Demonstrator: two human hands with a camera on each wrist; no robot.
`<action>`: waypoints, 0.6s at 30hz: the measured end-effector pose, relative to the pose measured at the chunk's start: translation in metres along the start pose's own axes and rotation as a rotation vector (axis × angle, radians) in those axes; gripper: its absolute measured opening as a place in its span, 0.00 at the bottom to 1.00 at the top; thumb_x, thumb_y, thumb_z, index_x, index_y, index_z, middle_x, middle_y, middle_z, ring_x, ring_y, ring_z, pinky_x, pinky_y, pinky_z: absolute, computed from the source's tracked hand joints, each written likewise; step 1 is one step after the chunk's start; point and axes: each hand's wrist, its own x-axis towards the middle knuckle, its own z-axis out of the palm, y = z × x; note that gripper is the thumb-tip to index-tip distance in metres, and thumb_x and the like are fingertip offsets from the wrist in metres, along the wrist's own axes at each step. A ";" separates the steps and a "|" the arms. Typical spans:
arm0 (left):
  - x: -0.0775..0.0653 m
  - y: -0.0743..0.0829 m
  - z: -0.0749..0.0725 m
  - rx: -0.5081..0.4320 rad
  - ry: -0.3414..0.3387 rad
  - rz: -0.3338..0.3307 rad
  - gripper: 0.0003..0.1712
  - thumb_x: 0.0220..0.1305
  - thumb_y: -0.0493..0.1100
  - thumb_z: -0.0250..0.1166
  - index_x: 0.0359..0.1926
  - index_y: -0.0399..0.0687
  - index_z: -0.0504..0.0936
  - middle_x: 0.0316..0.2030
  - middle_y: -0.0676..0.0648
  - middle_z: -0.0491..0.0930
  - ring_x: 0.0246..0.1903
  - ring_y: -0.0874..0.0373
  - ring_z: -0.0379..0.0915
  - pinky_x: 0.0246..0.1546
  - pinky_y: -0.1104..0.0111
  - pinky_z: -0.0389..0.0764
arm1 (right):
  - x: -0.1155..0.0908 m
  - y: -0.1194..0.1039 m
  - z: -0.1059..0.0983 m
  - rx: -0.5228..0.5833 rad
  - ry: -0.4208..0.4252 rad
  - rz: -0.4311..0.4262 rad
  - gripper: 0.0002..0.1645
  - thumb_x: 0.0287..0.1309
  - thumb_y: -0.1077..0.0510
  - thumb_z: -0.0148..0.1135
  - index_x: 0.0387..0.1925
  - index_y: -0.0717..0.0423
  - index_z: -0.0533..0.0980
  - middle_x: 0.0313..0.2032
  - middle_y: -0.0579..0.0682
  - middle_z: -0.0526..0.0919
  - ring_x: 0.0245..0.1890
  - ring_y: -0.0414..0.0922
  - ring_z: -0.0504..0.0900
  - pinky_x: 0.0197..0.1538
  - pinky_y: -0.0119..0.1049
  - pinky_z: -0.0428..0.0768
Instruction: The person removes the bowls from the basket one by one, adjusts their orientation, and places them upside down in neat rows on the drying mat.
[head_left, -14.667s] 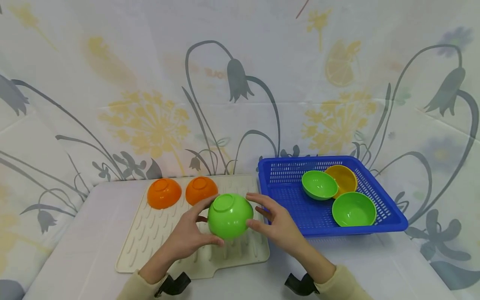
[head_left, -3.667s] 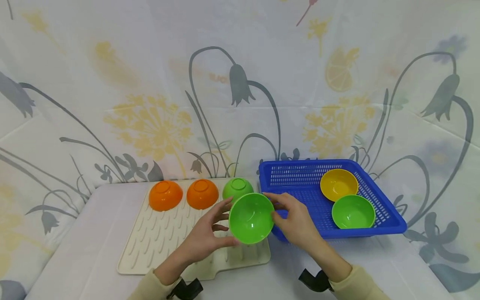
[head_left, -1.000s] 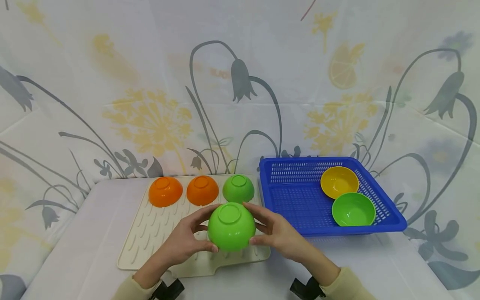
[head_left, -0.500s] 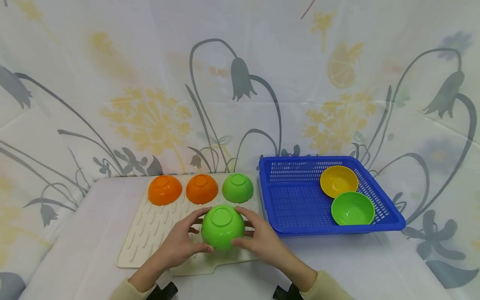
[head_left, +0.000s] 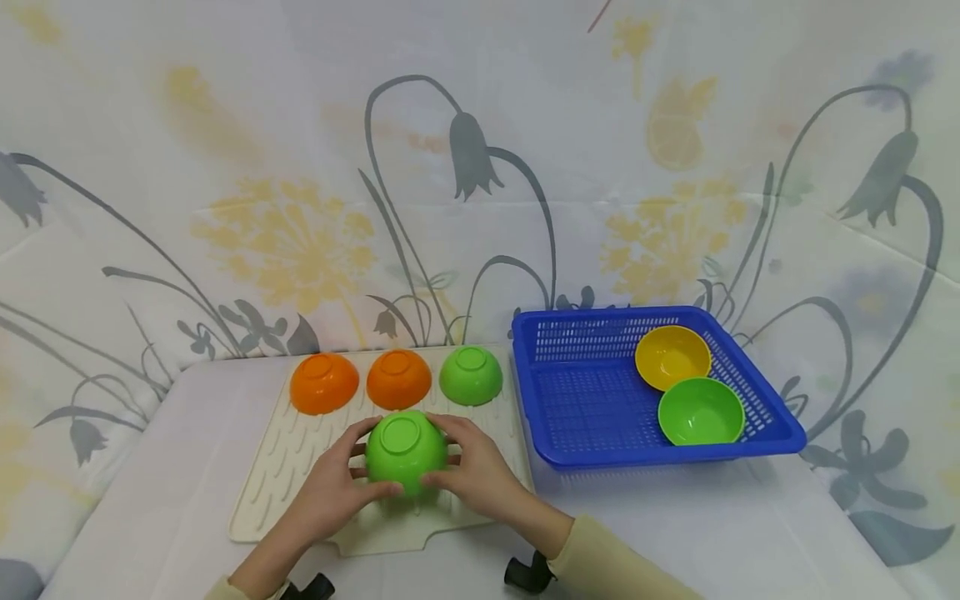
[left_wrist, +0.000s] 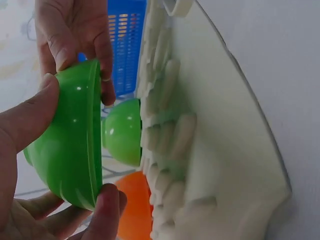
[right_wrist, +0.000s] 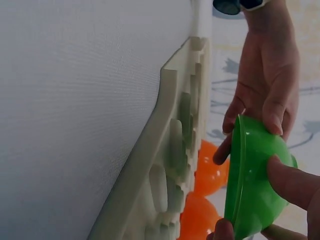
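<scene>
Both hands hold one upside-down green bowl (head_left: 406, 454) above the front of the cream drying mat (head_left: 300, 467). My left hand (head_left: 330, 483) grips its left side, thumb in front and fingers around the rim. On the right side my right hand (head_left: 480, 471) grips it the same way. The left wrist view shows a gap between the bowl's rim (left_wrist: 95, 135) and the mat's raised ridges (left_wrist: 172, 85). Behind it, a row of upturned bowls stands along the mat's back: an orange bowl (head_left: 324, 383), a second orange bowl (head_left: 398, 379) and a green bowl (head_left: 471, 376).
A blue plastic basket (head_left: 585, 461) stands right of the mat on the white-covered table (head_left: 660, 533). In its right part lie a yellow bowl (head_left: 672, 357) and another green bowl (head_left: 701, 412), both mouth up. A flower-printed curtain (head_left: 600, 167) hangs behind.
A green bowl has come out of the basket, and another now stands in the mat's back row. Over the last second both hands carried the turned-over bowl left and slightly down.
</scene>
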 end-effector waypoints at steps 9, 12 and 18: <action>-0.006 -0.014 -0.018 0.076 0.039 -0.005 0.57 0.49 0.55 0.79 0.73 0.42 0.59 0.68 0.36 0.65 0.61 0.37 0.69 0.53 0.54 0.80 | 0.018 0.000 0.022 0.038 -0.003 0.048 0.44 0.51 0.64 0.76 0.69 0.53 0.69 0.62 0.55 0.70 0.57 0.56 0.77 0.53 0.40 0.82; -0.007 -0.019 -0.025 0.104 0.054 0.006 0.57 0.49 0.55 0.79 0.73 0.40 0.60 0.67 0.34 0.66 0.61 0.36 0.68 0.53 0.53 0.80 | 0.025 -0.003 0.030 0.035 0.008 0.046 0.43 0.50 0.64 0.76 0.68 0.54 0.70 0.58 0.54 0.69 0.55 0.54 0.78 0.53 0.38 0.82; -0.007 -0.029 -0.043 0.219 0.102 0.003 0.57 0.47 0.58 0.80 0.71 0.38 0.63 0.61 0.34 0.73 0.59 0.38 0.70 0.53 0.48 0.79 | 0.036 -0.012 0.050 0.040 0.060 0.068 0.38 0.49 0.63 0.78 0.63 0.55 0.74 0.58 0.49 0.74 0.52 0.48 0.80 0.49 0.34 0.81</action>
